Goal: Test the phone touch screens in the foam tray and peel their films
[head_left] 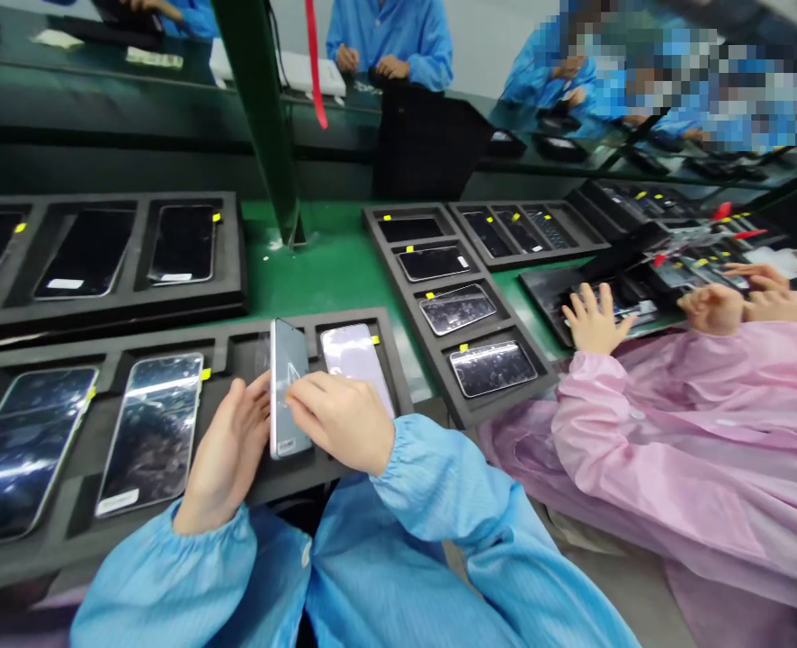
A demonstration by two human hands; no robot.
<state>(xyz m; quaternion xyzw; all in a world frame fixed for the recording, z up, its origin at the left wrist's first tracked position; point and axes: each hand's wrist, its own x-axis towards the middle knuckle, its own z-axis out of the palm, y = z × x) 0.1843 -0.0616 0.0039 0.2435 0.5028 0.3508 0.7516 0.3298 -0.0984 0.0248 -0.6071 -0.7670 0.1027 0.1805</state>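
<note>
A light-coloured smartphone (289,360) is tipped up on its long edge over a foam tray (237,346), with a small white label low on its face. My left hand (229,454) is behind its left side, with fingertips hidden by the phone. My right hand (341,418) has curled fingers against the phone's face. Beside the right hand, another pale phone (351,351) with a yellow tab lies in its slot. Left of my left hand lie two dark-screened phones (152,427) in the same tray, one labelled in white near its lower edge.
Behind is a second foam tray (227,301) of phones. On the right, more trays (462,409) hold phones with yellow tabs. A green post (256,117) rises from the green bench (317,270). A co-worker's pink sleeve (594,396) is close on the right; people in blue sit opposite.
</note>
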